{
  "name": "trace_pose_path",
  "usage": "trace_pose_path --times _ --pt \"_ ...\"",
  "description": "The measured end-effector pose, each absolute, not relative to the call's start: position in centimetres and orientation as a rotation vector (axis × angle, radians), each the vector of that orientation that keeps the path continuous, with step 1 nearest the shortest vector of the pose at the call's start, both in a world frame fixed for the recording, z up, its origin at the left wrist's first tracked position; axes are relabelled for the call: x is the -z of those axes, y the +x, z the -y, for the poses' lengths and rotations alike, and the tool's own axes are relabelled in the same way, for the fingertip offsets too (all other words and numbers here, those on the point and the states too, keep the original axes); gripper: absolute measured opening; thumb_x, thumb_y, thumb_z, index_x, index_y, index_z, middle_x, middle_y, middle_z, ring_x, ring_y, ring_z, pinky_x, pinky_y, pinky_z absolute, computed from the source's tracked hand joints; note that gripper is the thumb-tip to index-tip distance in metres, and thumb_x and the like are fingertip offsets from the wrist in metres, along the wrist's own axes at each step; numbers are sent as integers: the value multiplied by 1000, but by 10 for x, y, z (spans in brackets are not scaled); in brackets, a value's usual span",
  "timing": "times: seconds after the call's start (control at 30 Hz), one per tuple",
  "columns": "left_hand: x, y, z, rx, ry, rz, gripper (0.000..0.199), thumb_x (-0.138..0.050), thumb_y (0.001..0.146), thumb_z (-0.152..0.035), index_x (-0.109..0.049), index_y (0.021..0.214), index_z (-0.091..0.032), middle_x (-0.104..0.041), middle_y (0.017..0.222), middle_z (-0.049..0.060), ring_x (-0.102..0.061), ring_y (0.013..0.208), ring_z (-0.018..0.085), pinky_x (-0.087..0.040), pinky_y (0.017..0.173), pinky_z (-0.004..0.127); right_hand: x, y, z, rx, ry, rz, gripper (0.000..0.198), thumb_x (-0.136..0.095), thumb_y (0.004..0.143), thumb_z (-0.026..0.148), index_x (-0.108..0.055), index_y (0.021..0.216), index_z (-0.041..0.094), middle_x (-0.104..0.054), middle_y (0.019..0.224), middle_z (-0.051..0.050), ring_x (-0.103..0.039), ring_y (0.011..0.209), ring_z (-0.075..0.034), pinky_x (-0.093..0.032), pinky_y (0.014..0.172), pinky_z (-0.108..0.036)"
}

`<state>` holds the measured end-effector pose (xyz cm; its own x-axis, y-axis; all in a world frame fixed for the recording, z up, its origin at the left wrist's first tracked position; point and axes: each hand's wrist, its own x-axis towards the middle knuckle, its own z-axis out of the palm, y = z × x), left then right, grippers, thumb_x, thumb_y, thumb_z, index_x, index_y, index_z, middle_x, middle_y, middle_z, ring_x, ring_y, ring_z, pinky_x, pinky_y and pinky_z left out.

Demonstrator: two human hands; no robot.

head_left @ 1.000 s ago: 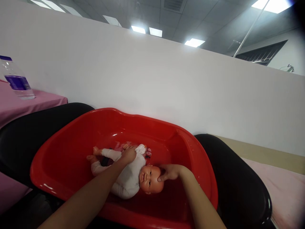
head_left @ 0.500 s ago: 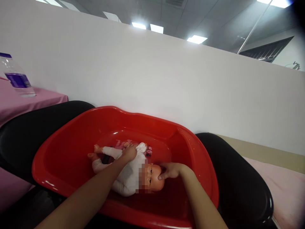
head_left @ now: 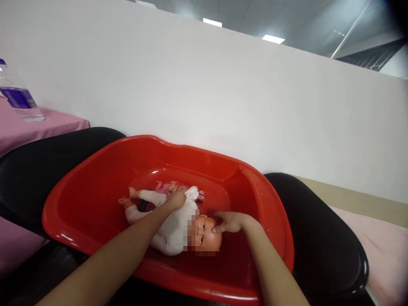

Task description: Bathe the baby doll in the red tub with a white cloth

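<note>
A baby doll (head_left: 175, 229) in white clothes lies on its back in a red baby bathtub (head_left: 204, 157), with its head to the right and its bare feet to the left. Closed at the doll's far arm is my left hand (head_left: 177, 199), beside a bunched white sleeve (head_left: 191, 193). The doll's own small hand shows just past my fingers. My right hand (head_left: 232, 222) cups the top of the doll's head, thumb on the forehead; the fingers behind are partly hidden. Beyond the doll, small pink doll figures (head_left: 163, 187) lie on the tub floor.
Black padded seats (head_left: 60, 170) flank the tub on the left and right. A water bottle with a purple label (head_left: 21, 97) stands on a pink-covered table (head_left: 63, 123) at the far left. Behind rises a white partition (head_left: 204, 85). Pink cloth (head_left: 366, 229) lies at the right.
The view has tilted slightly downward. My left hand has shifted a little along the doll's arm; the right stays on the head. The doll lies nearly as before.
</note>
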<state>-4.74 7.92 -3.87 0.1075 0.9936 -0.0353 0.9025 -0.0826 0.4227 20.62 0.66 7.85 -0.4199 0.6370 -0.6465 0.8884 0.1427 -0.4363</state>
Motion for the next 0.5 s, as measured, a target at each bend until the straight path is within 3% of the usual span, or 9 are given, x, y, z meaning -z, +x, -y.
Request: trace_pose_path --times 0.5 --pt "41 -47 -79 -408 2117 -1818 37 -42 87 -23 -56 121 -20 -57 130 12 -49 121 28 -40 98 45 -76 206 -9 1159 1422 -2091 82 -66 72 58 -43 141 19 -52 137 -11 -52 122 -29 -39 103 -38"
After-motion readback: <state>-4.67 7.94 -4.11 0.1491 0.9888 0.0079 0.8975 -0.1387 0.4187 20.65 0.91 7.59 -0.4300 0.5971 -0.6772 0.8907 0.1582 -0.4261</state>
